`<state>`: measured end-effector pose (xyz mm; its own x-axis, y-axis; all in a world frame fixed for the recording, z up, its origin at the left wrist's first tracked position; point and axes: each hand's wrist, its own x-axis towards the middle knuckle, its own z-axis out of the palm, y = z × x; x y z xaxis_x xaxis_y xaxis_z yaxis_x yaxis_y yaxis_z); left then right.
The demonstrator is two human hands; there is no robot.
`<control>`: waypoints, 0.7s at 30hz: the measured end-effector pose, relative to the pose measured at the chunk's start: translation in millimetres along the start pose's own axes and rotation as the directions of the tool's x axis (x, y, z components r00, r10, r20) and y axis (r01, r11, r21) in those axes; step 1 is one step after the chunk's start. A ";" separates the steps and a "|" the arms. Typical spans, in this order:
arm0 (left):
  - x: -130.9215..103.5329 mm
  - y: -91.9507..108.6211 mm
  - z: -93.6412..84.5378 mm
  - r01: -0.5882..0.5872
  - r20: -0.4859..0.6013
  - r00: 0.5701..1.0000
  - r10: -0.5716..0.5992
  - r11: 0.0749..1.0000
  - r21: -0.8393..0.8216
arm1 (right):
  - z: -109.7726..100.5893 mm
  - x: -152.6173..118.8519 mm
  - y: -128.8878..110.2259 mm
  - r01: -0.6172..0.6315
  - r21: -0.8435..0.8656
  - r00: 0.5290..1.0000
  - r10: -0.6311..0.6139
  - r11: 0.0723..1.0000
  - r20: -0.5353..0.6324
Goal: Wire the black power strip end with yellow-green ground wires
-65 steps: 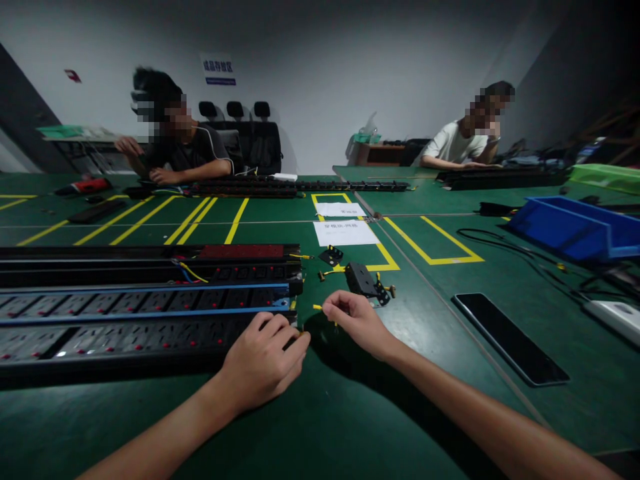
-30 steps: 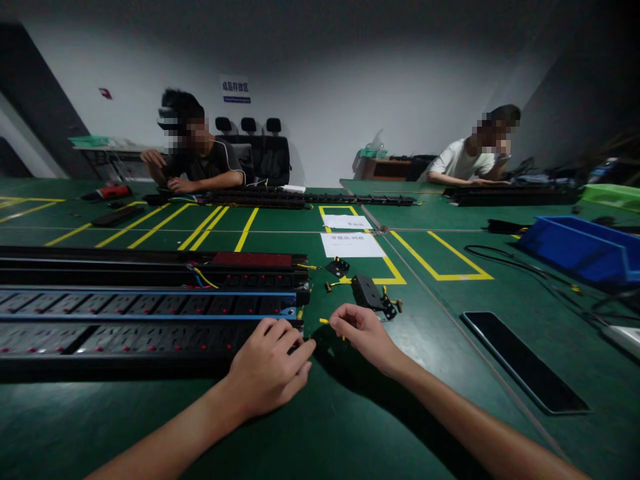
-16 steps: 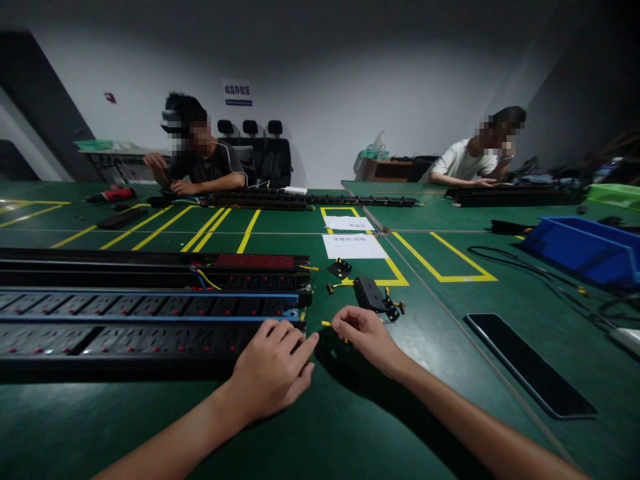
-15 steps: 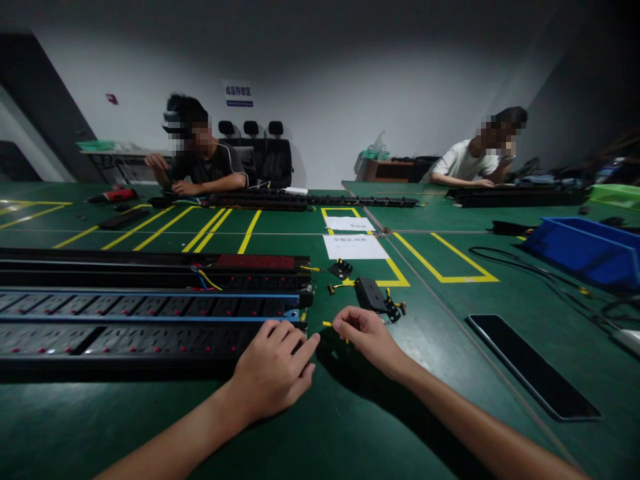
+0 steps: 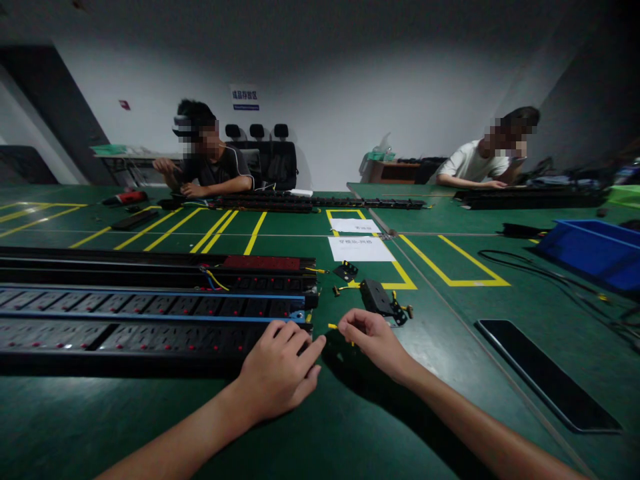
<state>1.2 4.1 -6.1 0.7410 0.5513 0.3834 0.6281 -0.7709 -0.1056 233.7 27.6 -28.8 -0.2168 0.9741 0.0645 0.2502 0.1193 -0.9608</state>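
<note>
My left hand rests on the right end of the nearest black socket strip, its fingers bent and a little apart, with nothing seen in them. Just right of it, my right hand pinches a small yellow-ended wire, whose tip points left toward the strip. Behind that strip lies a blue-edged socket strip. Beyond my right hand, a small black module with yellow wires and a bracket sits on the green table. A small black plate lies near the strip ends.
A black phone-like slab lies at the right, below black cables and a blue bin. White paper sheets lie past the module. Across the table, one person sits at left and another at right.
The whole view has shifted slightly, so the table and both hands appear a little further right. Neither hand has visibly changed its pose or hold.
</note>
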 end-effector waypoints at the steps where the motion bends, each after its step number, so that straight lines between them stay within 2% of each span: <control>1: 0.2 0.2 -0.1 0.000 0.001 1.000 0.000 1.000 0.003 | -0.1 0.1 0.4 0.006 -0.002 1.000 -0.006 1.000 -0.002; 11: 0.2 1.8 -2.7 0.029 -0.004 1.000 -0.029 1.000 0.005 | 0.2 0.2 1.0 0.009 0.000 1.000 -0.009 1.000 -0.008; 21: -0.2 -1.8 -6.9 -0.054 0.030 0.998 0.056 0.997 -0.049 | 0.4 -0.2 -2.1 -0.031 0.005 0.999 0.031 1.000 -0.022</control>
<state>-1.7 3.2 0.4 0.7819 0.5167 0.3488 0.5743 -0.8146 -0.0809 232.9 27.0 -26.9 -0.1877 0.9814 0.0404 0.2525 0.0880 -0.9636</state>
